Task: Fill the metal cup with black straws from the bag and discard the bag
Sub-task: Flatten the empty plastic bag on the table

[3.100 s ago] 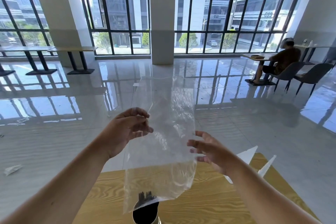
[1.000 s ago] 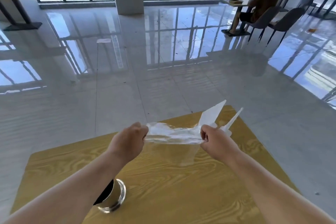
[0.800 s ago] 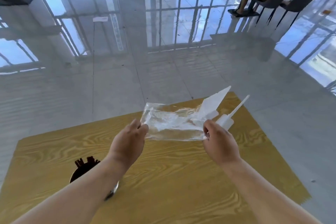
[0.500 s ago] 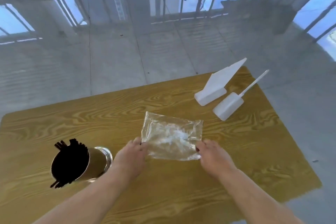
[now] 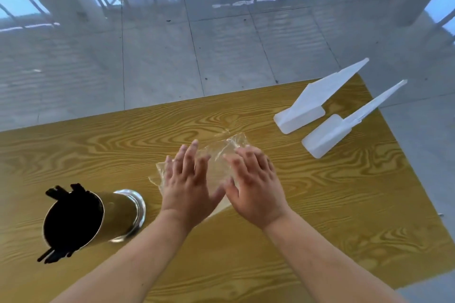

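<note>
The clear plastic bag [image 5: 219,157] lies flat and folded on the wooden table [image 5: 344,204], with no straws in it. My left hand [image 5: 188,179] and my right hand [image 5: 253,179] rest on top of it, palms down, fingers spread, side by side. Most of the bag is hidden under them. The metal cup [image 5: 118,216] stands at the left of the table, packed with black straws [image 5: 71,224] that stick out of its mouth.
Two white plastic scoops [image 5: 317,103] [image 5: 344,123] lie at the table's far right corner. Beyond the far table edge is a glossy tiled floor [image 5: 172,44].
The bag went from hanging upright in the air to being folded and laid on the table. My hands moved from pinching its edges to pressing flat on top of it.
</note>
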The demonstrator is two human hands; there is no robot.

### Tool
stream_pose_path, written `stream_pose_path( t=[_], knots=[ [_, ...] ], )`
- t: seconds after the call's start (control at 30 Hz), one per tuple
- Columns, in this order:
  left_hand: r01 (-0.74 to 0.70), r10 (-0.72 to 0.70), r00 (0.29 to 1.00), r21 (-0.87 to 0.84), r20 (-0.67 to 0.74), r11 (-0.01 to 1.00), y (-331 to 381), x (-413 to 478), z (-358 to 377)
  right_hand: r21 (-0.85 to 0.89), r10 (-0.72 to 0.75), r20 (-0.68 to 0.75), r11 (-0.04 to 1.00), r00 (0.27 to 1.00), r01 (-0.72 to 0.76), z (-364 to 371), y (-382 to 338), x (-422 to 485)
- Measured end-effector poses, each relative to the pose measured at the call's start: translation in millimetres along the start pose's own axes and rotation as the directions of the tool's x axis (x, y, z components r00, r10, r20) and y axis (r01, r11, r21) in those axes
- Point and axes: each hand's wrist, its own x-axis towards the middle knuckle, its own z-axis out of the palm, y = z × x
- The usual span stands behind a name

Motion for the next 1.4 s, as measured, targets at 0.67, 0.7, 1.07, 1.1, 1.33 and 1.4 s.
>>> stream_pose_path(
  t=[0.67,0.7,1.07,1.1,1.33,1.4],
  knots=[
    [0.12,-0.141,0.983,0.174,0.117,0.977,-41,6,86,-0.178,0.072,0.397,0.984,0.915,0.0,100,47,29],
    [0.123,-0.146,0.982,0.175,0.123,0.977,-41,6,86,-0.183,0.076,0.401,0.983,0.913,-0.002,100,47,30],
    [0.121,-0.151,0.977,0.191,0.151,0.974,-41,10,87,-0.205,0.067,0.398,0.979,0.915,0.017,106,47,33],
    [0.132,-0.172,0.964,0.196,0.204,0.972,-39,11,83,-0.206,0.079,0.434,0.979,0.898,0.013,106,47,33],
    [0.088,-0.174,0.891,0.217,0.419,0.972,-26,18,13,-0.282,0.303,0.503,0.943,0.81,-0.178,72,47,30],
    [0.079,-0.147,0.919,0.194,0.366,0.978,-19,13,-20,-0.331,0.373,0.477,0.915,0.796,-0.23,53,44,26]
  ],
)
